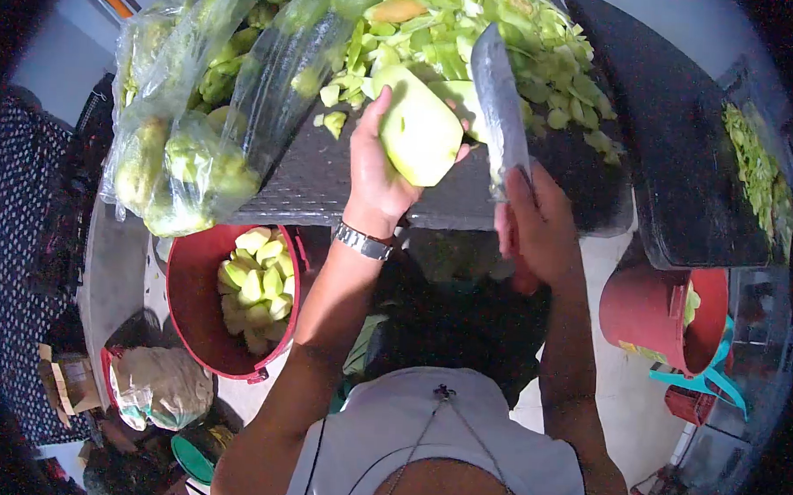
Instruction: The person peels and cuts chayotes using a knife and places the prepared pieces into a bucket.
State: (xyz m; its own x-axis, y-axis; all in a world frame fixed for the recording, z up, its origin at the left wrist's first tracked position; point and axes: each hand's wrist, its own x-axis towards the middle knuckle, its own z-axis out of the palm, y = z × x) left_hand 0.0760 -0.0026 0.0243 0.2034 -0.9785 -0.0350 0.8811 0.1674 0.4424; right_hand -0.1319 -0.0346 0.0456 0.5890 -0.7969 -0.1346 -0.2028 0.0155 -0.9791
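Note:
My left hand point(378, 167), a metal watch on its wrist, cradles a peeled pale green piece of what looks like chayote point(419, 135), with its smooth face turned up and a small slit in it. My right hand point(539, 220) grips the handle of a broad-bladed knife point(499, 93), blade pointing away from me. The blade is just right of the piece and apart from it. Another pale green piece point(463, 98) lies partly hidden behind the held one. Peelings point(546, 55) are heaped on the dark tabletop point(315, 178) beyond both hands.
Clear plastic bags point(188, 163) of whole green produce sit on the table's left. Below stands a red bucket point(180, 331) holding pale cut pieces point(258, 281). A second red bucket point(641, 316) stands at right, near a turquoise plastic object point(714, 376). A stuffed sack point(160, 383) rests lower left.

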